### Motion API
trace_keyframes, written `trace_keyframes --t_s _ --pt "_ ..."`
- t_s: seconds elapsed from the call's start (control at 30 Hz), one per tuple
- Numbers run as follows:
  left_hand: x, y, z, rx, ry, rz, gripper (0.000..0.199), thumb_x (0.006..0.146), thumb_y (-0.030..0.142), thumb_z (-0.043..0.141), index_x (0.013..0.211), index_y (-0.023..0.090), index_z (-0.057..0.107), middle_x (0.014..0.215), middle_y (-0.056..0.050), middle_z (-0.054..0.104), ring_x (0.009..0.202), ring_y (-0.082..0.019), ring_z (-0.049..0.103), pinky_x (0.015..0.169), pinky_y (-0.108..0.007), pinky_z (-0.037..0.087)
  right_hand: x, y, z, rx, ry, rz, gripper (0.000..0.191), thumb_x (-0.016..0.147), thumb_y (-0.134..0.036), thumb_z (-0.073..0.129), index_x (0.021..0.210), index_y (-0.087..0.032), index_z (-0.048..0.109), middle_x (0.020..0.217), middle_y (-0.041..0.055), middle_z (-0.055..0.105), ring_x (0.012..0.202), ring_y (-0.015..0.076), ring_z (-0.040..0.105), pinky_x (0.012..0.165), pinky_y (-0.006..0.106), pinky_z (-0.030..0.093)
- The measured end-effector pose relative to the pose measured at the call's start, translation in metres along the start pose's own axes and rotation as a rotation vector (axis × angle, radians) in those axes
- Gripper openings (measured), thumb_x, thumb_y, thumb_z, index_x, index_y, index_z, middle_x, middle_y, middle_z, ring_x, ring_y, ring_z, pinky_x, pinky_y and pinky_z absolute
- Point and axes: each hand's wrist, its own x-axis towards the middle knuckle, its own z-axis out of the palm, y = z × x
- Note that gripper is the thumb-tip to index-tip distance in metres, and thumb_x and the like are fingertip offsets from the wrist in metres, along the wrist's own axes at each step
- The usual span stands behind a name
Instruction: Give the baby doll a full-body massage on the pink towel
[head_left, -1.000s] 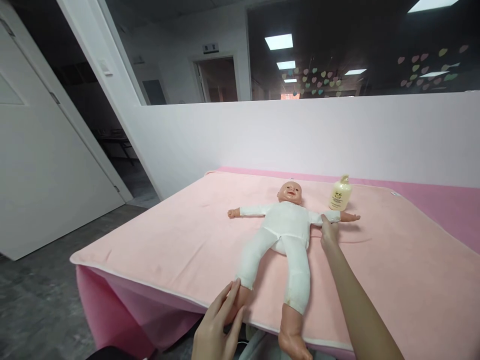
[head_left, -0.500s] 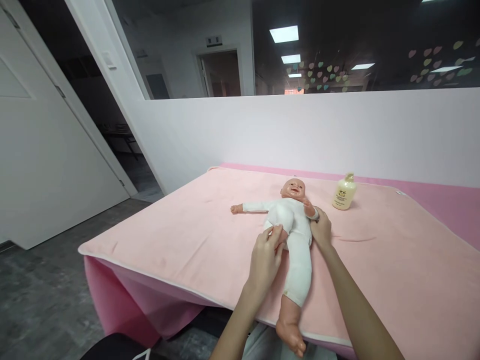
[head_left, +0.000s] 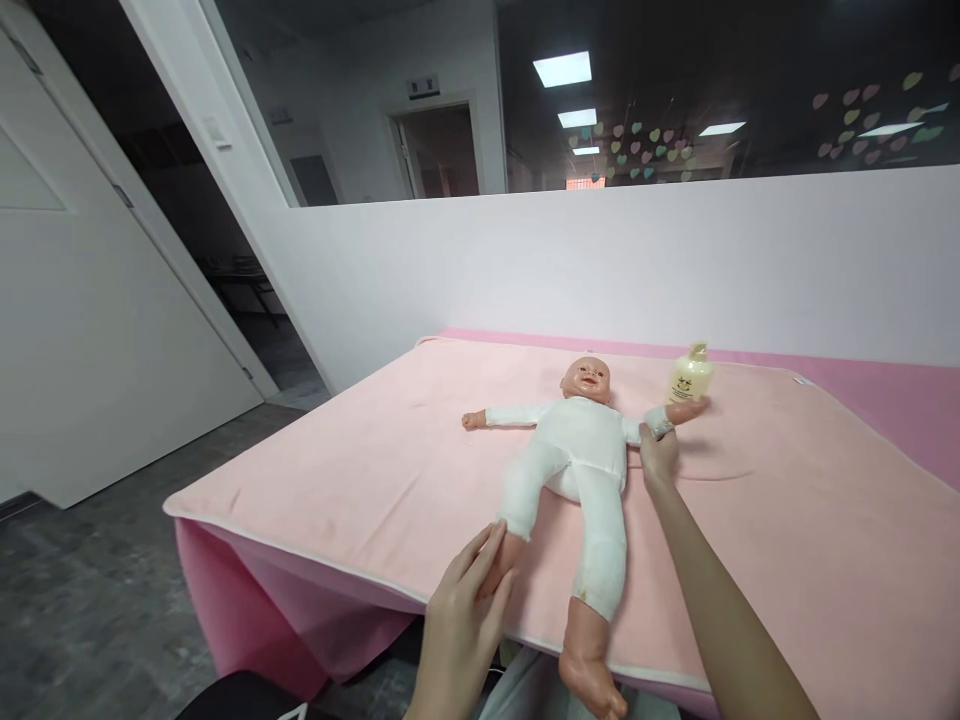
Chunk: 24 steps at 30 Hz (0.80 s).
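Observation:
A baby doll (head_left: 577, 440) with a white cloth body lies face up, its head toward the wall. My left hand (head_left: 469, 590) is closed round the lower part of the doll's leg on the left side of the view, and its foot is hidden by the fingers. My right hand (head_left: 660, 457) grips the doll's arm on the right side at the sleeve, and that arm points out to the right. The doll's other arm lies stretched out to the left. Its other leg reaches over the near edge of the pink blanket (head_left: 360, 460).
A pale yellow pump bottle (head_left: 690, 375) stands just behind the doll's hand on the right. Behind the table rises a white wall (head_left: 600, 260) with a dark window above. At the left are a white door (head_left: 112, 330) and a doorway.
The doll's bent leg has been straightened down toward the near left with my left hand. The doll's right-side arm has swung outward with my right hand, in front of the bottle.

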Motion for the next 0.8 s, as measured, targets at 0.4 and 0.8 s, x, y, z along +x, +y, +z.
trace_keyframes --t_s 0.4,0.8 --pt "0.075 0.031 0.038 -0.126 -0.05 0.018 0.045 0.082 0.02 0.05 0.128 0.019 0.05 0.123 -0.011 0.056 0.111 -0.023 0.054 0.093 -0.037 0.047 -0.01 0.004 -0.001 -0.145 -0.229 -0.432 0.039 0.067 -0.024 0.044 0.102 -0.018 0.06 0.098 0.0071 0.064 0.092 0.0233 0.057 0.08 0.033 0.044" --pt "-0.025 0.004 0.006 0.029 -0.011 0.011 0.048 0.084 0.031 0.054 0.131 0.025 0.046 0.122 -0.006 0.059 0.108 -0.021 0.059 0.089 -0.032 0.051 0.0 -0.002 -0.002 0.009 0.006 -0.002 0.038 0.069 -0.034 0.051 0.1 -0.013 0.057 0.099 0.0123 0.064 0.09 0.0252 0.059 0.08 0.034 0.046"
